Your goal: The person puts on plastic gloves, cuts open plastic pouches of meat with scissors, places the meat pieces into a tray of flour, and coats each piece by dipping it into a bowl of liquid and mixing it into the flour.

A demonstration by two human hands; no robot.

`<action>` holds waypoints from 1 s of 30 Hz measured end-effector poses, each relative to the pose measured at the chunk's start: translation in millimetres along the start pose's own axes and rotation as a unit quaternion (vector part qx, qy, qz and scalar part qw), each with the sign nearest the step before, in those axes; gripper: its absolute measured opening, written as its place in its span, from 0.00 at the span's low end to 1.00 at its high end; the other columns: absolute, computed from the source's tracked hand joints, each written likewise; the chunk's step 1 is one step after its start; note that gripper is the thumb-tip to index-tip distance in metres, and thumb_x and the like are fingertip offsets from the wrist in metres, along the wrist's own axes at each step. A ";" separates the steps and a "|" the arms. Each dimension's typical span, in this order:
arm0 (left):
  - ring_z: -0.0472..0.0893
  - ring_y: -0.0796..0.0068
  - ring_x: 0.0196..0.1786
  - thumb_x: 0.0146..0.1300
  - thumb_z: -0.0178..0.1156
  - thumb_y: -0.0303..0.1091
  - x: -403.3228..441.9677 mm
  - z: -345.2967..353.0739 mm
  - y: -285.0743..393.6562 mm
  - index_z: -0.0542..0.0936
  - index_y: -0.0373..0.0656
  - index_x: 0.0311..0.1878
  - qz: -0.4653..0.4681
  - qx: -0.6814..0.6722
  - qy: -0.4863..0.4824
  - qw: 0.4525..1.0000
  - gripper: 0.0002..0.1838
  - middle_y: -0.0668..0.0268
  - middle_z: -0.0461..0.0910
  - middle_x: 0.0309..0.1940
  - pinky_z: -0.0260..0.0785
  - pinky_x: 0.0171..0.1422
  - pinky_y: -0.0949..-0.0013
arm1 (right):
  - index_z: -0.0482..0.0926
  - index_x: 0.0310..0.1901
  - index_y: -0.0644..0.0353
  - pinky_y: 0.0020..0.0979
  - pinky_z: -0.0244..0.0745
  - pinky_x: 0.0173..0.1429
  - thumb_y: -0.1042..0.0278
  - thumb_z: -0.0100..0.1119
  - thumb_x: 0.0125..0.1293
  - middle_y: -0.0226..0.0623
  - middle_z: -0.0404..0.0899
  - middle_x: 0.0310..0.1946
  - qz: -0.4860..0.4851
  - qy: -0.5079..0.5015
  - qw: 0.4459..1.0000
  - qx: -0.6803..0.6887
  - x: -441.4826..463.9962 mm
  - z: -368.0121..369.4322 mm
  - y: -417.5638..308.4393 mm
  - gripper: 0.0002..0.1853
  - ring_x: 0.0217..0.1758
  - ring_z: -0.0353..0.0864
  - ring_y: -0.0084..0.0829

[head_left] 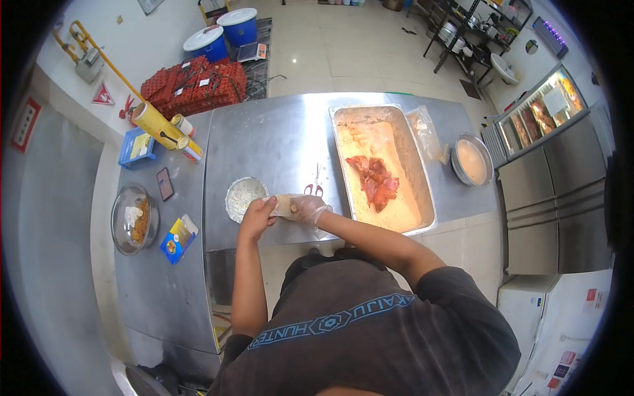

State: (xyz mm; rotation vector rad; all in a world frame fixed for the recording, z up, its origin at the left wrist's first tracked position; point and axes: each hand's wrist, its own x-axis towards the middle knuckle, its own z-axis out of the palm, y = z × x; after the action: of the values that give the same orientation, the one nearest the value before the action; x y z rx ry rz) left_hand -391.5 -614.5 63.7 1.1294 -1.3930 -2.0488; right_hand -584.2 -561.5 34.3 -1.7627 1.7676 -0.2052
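A small pale packet [284, 206], its exact kind hard to make out, is stretched between my two hands above the near edge of the steel table. My bare left hand [258, 216] pinches its left end. Over my right hand [309, 210] is a clear plastic glove, with its fingers closed on the packet's other end. Just behind my left hand stands a round bowl [243, 195] of white powder. Scissors with red handles [314, 190] lie beyond my right hand. To the right, a large metal tray [428, 198] holds orange-tinted flour with reddish marinated meat pieces [378, 183] on top.
A metal bowl of pale liquid [471, 160] and a plastic bag [426, 132] are right of the tray. Leftward are a bowl of brown and white food [137, 218], a yellow-blue packet [179, 239], a phone [165, 184], cans [189, 148] and a blue basket [137, 149].
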 end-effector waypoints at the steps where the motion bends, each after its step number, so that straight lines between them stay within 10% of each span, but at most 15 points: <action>1: 0.64 0.85 0.21 0.77 0.54 0.44 0.5 0.4 1.9 0.81 0.38 0.39 -0.001 -0.001 0.010 1.000 0.18 0.74 0.72 0.24 0.57 0.25 0.77 | 0.83 0.47 0.53 0.43 0.80 0.49 0.51 0.59 0.65 0.47 0.86 0.39 -0.012 0.015 1.000 0.020 0.0 -0.3 1.9 0.16 0.44 0.87 0.47; 13: 0.63 0.86 0.21 0.78 0.53 0.43 6.1 1.4 12.4 0.80 0.38 0.39 0.019 -0.007 0.049 0.999 0.18 0.74 0.72 0.24 0.56 0.24 0.77 | 0.84 0.38 0.61 0.38 0.79 0.46 0.55 0.66 0.64 0.50 0.85 0.35 -0.038 0.105 0.986 0.124 -26.3 -45.3 0.8 0.15 0.37 0.86 0.46; 18: 0.64 0.86 0.21 0.79 0.52 0.43 2.3 1.0 19.7 0.80 0.38 0.39 0.036 -0.005 0.054 0.998 0.18 0.75 0.72 0.23 0.54 0.23 0.77 | 0.82 0.36 0.62 0.30 0.78 0.46 0.59 0.67 0.67 0.37 0.84 0.35 -0.059 0.184 0.813 0.550 -84.9 -77.3 44.4 0.13 0.36 0.82 0.25; 22: 0.64 0.86 0.20 0.79 0.51 0.43 4.8 0.0 14.1 0.80 0.38 0.40 0.034 0.006 0.059 0.998 0.18 0.74 0.72 0.23 0.54 0.22 0.77 | 0.80 0.36 0.63 0.27 0.78 0.38 0.64 0.64 0.69 0.33 0.83 0.32 0.188 0.228 0.853 0.430 -143.0 -119.5 85.1 0.11 0.33 0.81 0.23; 30: 0.65 0.86 0.21 0.78 0.51 0.43 7.4 3.1 19.7 0.81 0.39 0.40 0.007 0.048 0.051 0.998 0.17 0.74 0.74 0.24 0.55 0.23 0.78 | 0.80 0.37 0.63 0.27 0.72 0.27 0.53 0.73 0.61 0.33 0.80 0.27 0.343 0.323 0.760 0.448 -206.5 -80.4 220.9 0.20 0.23 0.77 0.23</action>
State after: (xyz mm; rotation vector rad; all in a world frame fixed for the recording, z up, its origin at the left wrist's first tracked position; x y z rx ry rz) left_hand -400.3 -626.2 79.2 1.2418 -1.4578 -1.9058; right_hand -831.9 -370.9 47.7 -0.2916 2.0881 -1.2119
